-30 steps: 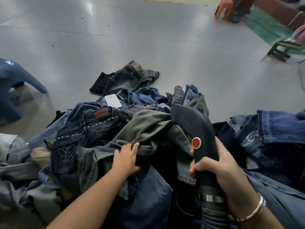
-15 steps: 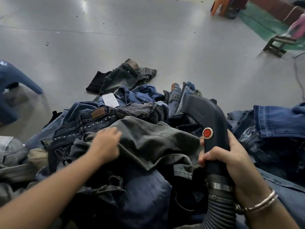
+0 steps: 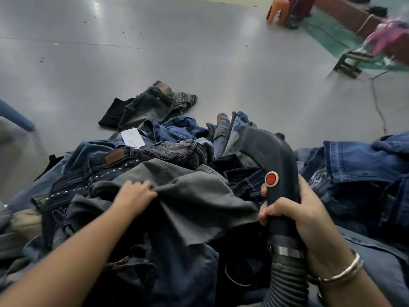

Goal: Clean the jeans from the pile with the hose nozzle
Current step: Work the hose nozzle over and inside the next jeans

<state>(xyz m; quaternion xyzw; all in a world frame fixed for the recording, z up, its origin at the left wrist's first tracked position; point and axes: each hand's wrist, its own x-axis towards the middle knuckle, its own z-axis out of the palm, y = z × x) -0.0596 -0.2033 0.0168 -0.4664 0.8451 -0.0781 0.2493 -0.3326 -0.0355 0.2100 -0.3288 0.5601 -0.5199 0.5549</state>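
Nearest to the camera, the right hand (image 3: 296, 214) is wrapped around the handle of the dark hose nozzle (image 3: 271, 171), with the fingers curled over its front and the thumb at the side, near the red button (image 3: 271, 179). A thin bracelet (image 3: 342, 273) sits on this wrist. Below the hand, a metal band joins the nozzle to a ribbed black hose (image 3: 287, 286) that leaves the picture at the bottom edge. The flat mouth of the nozzle points away from the person, over the pile.

To the left, the left hand (image 3: 135, 193) pinches a fold of the grey-green jeans (image 3: 194, 191), which lie on top of the pile of jeans (image 3: 155, 151), just in front of the person. The two hands are apart, with the grey-green cloth stretched between them.

Behind these jeans there is a dark pair with a row of metal studs (image 3: 110, 173) and a brown leather patch (image 3: 114, 156). A white paper tag (image 3: 132, 138) lies a little farther back. More blue denim is heaped at the right side (image 3: 365, 160).

Beyond the pile, one dark grey pair (image 3: 150, 105) lies alone on the grey floor (image 3: 199, 52). Far away at the upper right stand an orange plastic stool (image 3: 277, 9) and a low dark stool (image 3: 350, 63), beside a green mat.
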